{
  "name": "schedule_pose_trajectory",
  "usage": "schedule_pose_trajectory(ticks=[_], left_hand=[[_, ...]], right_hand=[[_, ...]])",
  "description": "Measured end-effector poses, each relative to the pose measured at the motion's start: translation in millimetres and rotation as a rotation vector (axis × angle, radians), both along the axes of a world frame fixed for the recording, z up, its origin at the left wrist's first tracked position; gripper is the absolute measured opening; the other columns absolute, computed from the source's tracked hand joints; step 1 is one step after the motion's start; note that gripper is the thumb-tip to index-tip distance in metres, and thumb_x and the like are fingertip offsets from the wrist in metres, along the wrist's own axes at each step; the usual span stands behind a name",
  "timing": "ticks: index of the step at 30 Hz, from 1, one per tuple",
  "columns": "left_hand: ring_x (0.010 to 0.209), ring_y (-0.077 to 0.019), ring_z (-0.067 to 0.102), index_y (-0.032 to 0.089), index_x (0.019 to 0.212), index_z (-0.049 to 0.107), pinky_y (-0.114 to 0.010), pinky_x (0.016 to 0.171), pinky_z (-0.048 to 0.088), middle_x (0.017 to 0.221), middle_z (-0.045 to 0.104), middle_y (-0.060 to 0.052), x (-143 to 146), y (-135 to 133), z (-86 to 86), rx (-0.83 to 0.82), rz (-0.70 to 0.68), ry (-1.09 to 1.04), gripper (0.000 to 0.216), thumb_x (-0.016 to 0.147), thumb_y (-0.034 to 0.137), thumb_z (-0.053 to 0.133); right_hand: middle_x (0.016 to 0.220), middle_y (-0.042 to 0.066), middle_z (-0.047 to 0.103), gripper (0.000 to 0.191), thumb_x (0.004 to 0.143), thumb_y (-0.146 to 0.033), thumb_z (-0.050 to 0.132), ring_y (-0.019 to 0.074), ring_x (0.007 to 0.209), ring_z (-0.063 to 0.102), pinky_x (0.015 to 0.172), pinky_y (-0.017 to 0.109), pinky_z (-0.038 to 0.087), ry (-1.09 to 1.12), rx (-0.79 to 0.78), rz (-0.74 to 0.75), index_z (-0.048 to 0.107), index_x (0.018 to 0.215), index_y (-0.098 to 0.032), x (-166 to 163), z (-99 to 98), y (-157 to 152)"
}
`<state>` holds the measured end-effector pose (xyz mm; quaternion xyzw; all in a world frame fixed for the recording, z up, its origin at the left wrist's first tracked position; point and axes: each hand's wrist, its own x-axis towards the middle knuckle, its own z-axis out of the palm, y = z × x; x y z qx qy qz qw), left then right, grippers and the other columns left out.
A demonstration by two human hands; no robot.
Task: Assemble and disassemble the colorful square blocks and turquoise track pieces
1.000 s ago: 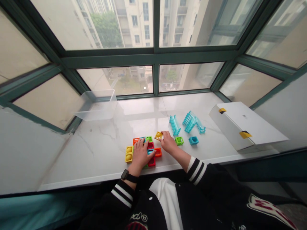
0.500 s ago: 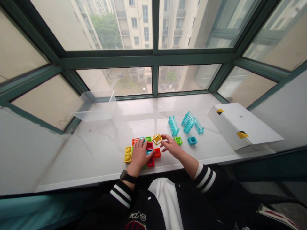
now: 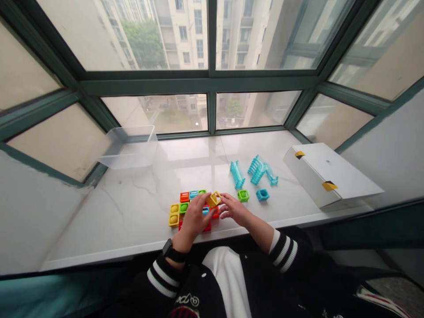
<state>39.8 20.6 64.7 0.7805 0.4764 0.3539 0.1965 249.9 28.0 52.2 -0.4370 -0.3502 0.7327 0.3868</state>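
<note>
A yellow hollow cube block (image 3: 214, 199) is held tilted above the right part of a group of joined coloured blocks. My right hand (image 3: 234, 209) grips it from the right with its fingertips. From the left, my left hand (image 3: 196, 215) has its fingers against the same block, with the thumb stretched out below it. Beneath the left hand lie joined blocks: yellow ones (image 3: 174, 219), a green one (image 3: 184, 207), an orange one (image 3: 184, 197) and a blue one (image 3: 194, 194). The left hand covers the middle of this group.
A loose green block (image 3: 243, 195) and a teal block (image 3: 263, 194) lie to the right. Behind them are translucent teal track pieces (image 3: 237, 174). A white box (image 3: 334, 174) stands at the right, a clear plastic bin (image 3: 132, 154) at the back left. Windows enclose the white sill (image 3: 139, 229).
My left hand has lifted from the joined blocks and come up to the yellow block. The yellow block has turned and shifted slightly lower in my right hand. The view has moved a little.
</note>
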Motion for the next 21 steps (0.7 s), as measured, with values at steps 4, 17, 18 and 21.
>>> schedule_pose_trajectory(ticks=[4,17,18,21], left_hand=[[0.119,-0.0284,0.071,0.025,0.143,0.057,-0.048,0.106,0.059,0.132,0.072,-0.011,1.9,-0.7,1.8,-0.141,0.019,-0.195,0.052,0.095,0.041,0.070],[0.123,-0.0280,0.070,0.024,0.142,0.058,-0.049,0.109,0.058,0.139,0.067,-0.013,9.6,-0.6,-5.6,-0.254,-0.079,-0.333,0.049,0.098,0.040,0.068],[0.123,-0.0278,0.070,0.024,0.140,0.060,-0.049,0.108,0.058,0.138,0.068,-0.012,10.0,-0.6,-5.7,-0.237,-0.076,-0.313,0.046,0.097,0.039,0.069],[0.117,-0.0275,0.070,0.025,0.134,0.064,-0.049,0.104,0.060,0.129,0.070,-0.011,12.2,-1.1,-5.4,-0.227,-0.069,-0.301,0.043,0.094,0.037,0.072]], right_hand=[[0.116,0.004,0.066,0.061,0.088,-0.049,0.077,0.0135,0.078,0.070,0.059,0.024,0.059,-0.098,0.180,-0.001,0.052,0.140,-0.030,0.5,-1.9,-0.7],[0.131,0.010,0.067,0.056,0.088,-0.034,0.076,0.0204,0.097,0.072,0.084,0.037,0.063,-0.495,0.672,-0.043,0.060,0.141,-0.025,9.6,1.0,2.1],[0.134,0.011,0.066,0.059,0.088,-0.032,0.076,0.0219,0.103,0.071,0.087,0.038,0.063,-0.546,0.727,-0.028,0.058,0.144,-0.026,11.3,2.6,0.4],[0.143,0.013,0.062,0.068,0.090,-0.031,0.076,0.0264,0.122,0.065,0.097,0.042,0.060,-0.625,0.858,0.050,0.051,0.153,-0.029,15.5,7.6,-5.1]])
